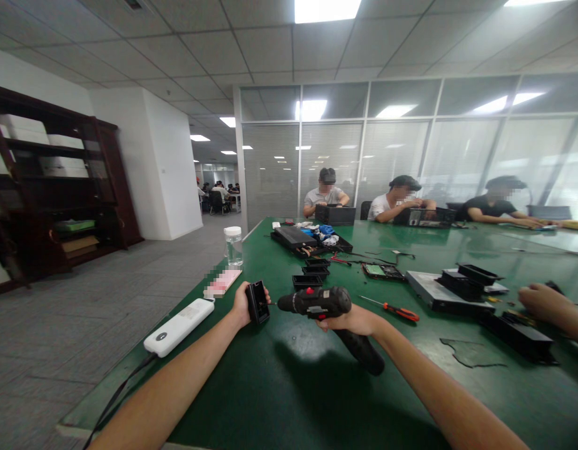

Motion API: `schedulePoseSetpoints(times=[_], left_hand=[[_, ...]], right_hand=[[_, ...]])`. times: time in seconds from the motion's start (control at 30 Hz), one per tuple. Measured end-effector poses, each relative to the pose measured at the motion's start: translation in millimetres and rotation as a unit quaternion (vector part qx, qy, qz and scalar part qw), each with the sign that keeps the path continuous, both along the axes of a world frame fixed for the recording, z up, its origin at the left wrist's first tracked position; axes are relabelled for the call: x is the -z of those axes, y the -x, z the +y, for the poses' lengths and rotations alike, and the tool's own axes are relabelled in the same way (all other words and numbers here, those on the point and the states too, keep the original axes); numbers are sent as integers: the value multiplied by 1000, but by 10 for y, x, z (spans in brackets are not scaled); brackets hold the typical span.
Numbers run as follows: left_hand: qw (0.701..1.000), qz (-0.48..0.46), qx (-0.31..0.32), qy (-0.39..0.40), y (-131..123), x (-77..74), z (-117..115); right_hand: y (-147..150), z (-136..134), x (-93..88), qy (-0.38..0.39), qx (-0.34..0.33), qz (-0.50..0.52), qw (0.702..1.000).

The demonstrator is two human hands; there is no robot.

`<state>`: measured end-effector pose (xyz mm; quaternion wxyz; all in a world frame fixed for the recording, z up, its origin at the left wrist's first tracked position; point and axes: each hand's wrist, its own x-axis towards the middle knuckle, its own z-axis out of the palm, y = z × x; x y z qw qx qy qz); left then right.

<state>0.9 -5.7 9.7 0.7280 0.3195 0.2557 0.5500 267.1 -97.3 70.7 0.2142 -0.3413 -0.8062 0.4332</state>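
The left hand (242, 304) is closed around a small black plastic housing (258, 302), held upright just above the green desk (279, 387), its open face turned toward the tool. The right hand (352, 320) has its fingers wrapped round the grip of a black cordless screwdriver (317, 302), held level with the bit aimed at the housing; the tip stands at or just short of the part's side — whether it is seated on a screw cannot be told at this size. Judged from the layout, the work is well under way but not finished: three like black housings (312, 274) lie in a row on the desk just beyond the tool, and more black trays (476, 274) are stacked on a flat grey unit (434, 294) to the right, while further dark parts (518, 331) lie near the desk's right side. Which of these are already dealt with and which remain cannot be read from the picture. The piece in hand appears to be mid-operation — the fastening step on it is not visibly complete. A red-handled manual screwdriver (395, 309) lies unused just right of the tool. A white power bank (179, 326) with a black cable lies at the left edge, near a clear bottle (233, 245). A loose circuit board (381, 270) and an opened black chassis (296, 237) sit farther back. Another person's hand (545, 301) rests on the desk at the far right; three people sit working at the far end.
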Motion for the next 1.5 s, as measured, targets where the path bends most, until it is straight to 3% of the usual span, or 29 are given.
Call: schedulePoseSetpoints(times=[0.2,0.57,1.5], left_hand=[[1000,-3,-6,15,-7,-14,-13],[999,17,17,-44,40,96,86],[999,13,17,-44,33,71,64]], right_hand=[[7,-13,-18,2,-5,3,1000],[-1,-8,-5,-6,-6,-5,1000],[-6,14,7,-12,-12,-11,1000]])
